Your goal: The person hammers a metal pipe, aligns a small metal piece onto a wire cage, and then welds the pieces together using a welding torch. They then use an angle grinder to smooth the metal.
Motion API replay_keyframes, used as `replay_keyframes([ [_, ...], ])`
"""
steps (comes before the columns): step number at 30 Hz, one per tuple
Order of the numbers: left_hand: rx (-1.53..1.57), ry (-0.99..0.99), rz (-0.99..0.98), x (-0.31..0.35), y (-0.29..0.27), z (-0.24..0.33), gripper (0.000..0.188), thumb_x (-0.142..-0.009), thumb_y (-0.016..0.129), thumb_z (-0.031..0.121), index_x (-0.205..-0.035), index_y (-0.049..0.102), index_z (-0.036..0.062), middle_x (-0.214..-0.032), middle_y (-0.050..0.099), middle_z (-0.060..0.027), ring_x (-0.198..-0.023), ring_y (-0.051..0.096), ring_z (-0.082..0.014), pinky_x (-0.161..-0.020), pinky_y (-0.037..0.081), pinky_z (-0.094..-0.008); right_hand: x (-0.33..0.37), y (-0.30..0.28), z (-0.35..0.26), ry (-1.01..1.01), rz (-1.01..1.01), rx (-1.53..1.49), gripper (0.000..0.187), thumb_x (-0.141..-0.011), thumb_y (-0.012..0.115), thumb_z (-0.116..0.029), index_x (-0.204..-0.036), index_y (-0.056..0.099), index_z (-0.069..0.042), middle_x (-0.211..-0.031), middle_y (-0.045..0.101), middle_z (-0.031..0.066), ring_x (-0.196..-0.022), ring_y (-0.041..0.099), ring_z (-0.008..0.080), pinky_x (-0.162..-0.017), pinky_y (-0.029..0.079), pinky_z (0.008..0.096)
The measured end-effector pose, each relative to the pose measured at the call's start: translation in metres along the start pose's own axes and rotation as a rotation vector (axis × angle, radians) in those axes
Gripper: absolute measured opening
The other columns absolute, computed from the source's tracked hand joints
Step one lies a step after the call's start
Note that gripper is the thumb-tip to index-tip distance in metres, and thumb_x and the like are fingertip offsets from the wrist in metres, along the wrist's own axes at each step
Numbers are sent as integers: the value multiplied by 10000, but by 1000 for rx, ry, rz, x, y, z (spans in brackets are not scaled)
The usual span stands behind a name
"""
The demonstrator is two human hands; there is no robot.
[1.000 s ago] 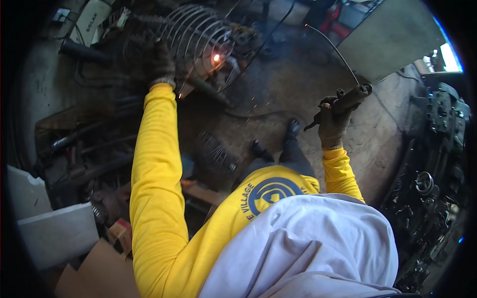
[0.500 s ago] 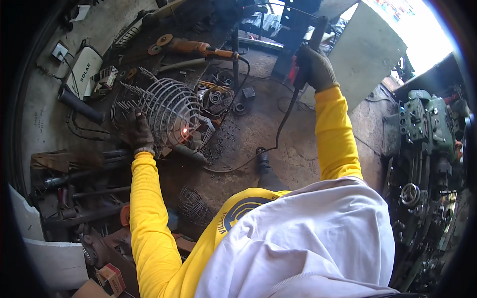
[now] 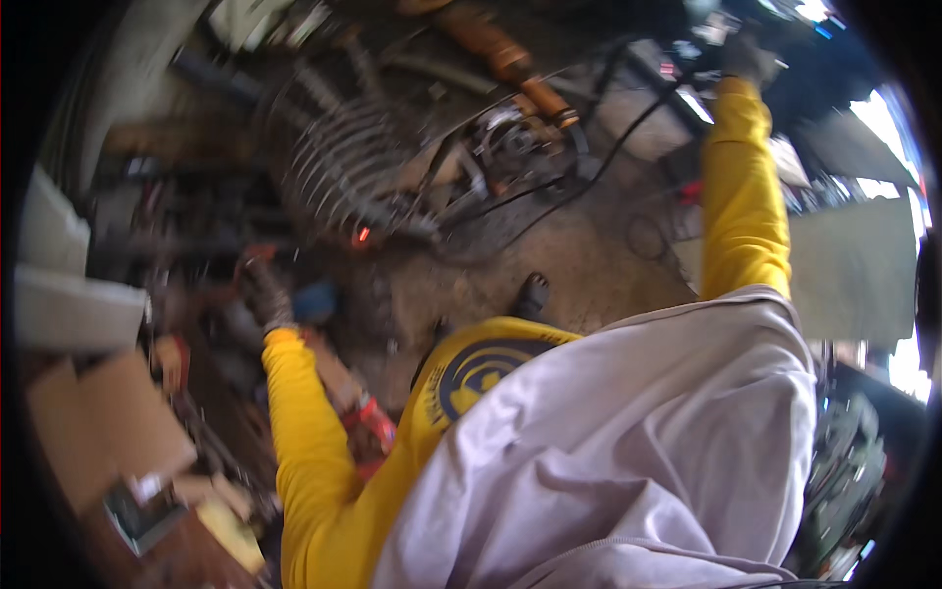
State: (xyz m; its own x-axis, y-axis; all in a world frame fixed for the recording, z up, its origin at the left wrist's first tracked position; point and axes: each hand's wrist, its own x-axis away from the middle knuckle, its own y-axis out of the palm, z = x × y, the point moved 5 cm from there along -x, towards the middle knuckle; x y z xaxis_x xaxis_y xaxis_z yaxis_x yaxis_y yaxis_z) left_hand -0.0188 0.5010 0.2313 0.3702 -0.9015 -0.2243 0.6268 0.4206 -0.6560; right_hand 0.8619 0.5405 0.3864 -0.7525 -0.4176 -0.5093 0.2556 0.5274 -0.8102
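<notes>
A round cage of metal rods and rings (image 3: 339, 172) lies at the upper left, a glowing red spot at its lower edge. My gloved left hand (image 3: 265, 294) is off the cage, below and left of it, close to a small orange thing (image 3: 257, 253). Motion smears its fingers, so I cannot tell whether they grip anything. Far out at the upper right, my gloved right hand (image 3: 746, 61) is closed round a dark welding electrode holder, mostly lost in blur. A black cable (image 3: 628, 137) trails from it toward the cage.
An orange angle grinder (image 3: 500, 59) lies beyond the cage, beside a pile of metal parts (image 3: 515, 137). Cardboard (image 3: 137, 422) and boxes crowd the lower left. A pale panel (image 3: 854, 270) leans at the right, above a green machine (image 3: 844, 461). My sandalled foot (image 3: 535, 293) stands on the floor.
My left hand has let go of the cage and moved toward me. My right arm has swung farther out to the right and up. The view has turned, blurring much of the scene.
</notes>
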Motion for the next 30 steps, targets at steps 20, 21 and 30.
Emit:
replay_keyframes([
  [20,-478,-407,-837,347,20,-166,395,-976,369,179,-1296,594,123,-1355,581,-186,-1289,523,-337,-1072,415,-438,-5,79,-17,88,58,-350,832,-858,581,-630,-1290,510,77,-1221,606,271,-1073,638,391,-904,504,464],
  [21,-408,-504,-823,332,28,-171,396,-984,371,204,-1300,593,114,-1361,580,-182,-1293,518,-346,-1078,409,-435,-4,77,-16,85,64,-352,837,-856,583,-633,-1290,510,79,-1222,604,274,-1074,636,392,-906,503,463],
  [30,-195,-586,-430,233,62,-122,617,-936,522,551,-1338,579,86,-1083,577,-89,-932,523,-224,-799,429,-356,12,71,1,74,118,-371,881,-837,601,-656,-1281,512,100,-1231,588,293,-1086,622,398,-920,493,461],
])
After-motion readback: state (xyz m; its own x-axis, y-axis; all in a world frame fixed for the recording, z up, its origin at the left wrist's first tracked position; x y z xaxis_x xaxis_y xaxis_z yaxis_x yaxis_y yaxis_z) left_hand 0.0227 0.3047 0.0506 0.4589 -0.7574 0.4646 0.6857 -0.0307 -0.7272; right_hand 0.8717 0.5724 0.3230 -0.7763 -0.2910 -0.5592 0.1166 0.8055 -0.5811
